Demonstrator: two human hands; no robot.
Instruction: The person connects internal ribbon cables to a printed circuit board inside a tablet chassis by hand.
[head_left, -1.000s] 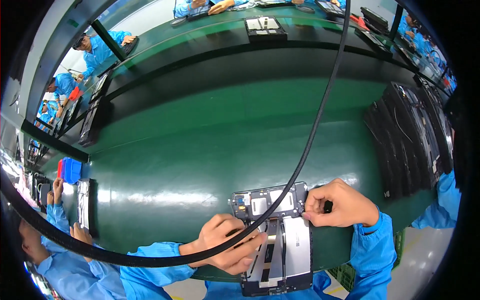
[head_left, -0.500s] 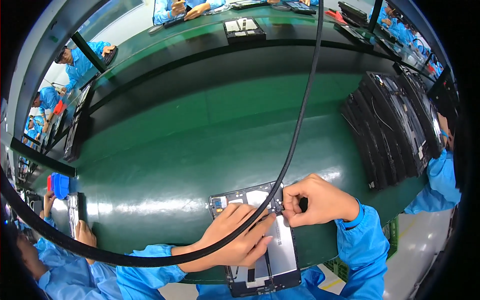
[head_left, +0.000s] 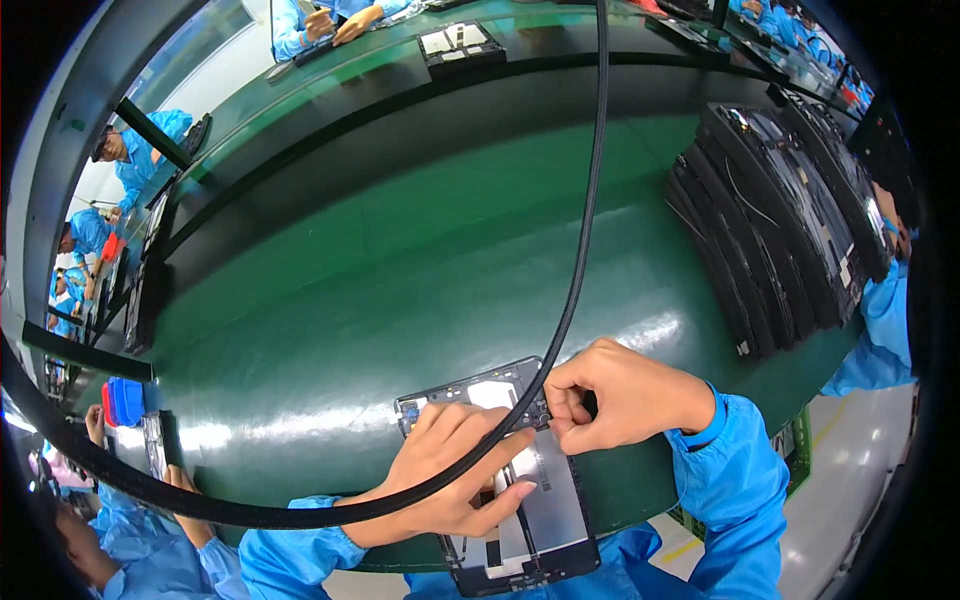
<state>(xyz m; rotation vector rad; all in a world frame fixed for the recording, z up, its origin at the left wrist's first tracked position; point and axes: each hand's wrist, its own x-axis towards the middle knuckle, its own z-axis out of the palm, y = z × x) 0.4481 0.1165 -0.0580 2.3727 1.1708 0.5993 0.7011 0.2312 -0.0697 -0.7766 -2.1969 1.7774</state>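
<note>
An opened tablet (head_left: 560, 490) with a black frame and a silver inner panel lies tilted at the table's near edge. Across its left side rests my left hand (head_left: 428, 455), palm down, with thumb and forefinger apart over the panel. My right hand (head_left: 635, 400) is closed in a pinch at the tablet's upper right edge. Whatever sits between those fingertips is hidden or too small to make out. A thick black cable (head_left: 585, 230) hangs close to the camera and crosses in front of my left hand.
Several black tablet housings (head_left: 790, 225) lean stacked at the right. Beyond the green table (head_left: 400, 260), a raised shelf carries another opened device (head_left: 462, 42). A blue bin (head_left: 126, 401) stands at left, near a co-worker's hand (head_left: 182, 482). A green crate (head_left: 798, 450) sits below the right edge.
The view has shifted slightly, so the stack and the far shelf sit further left and higher. Both hands stay at the tablet, my right still pinching at its edge.
</note>
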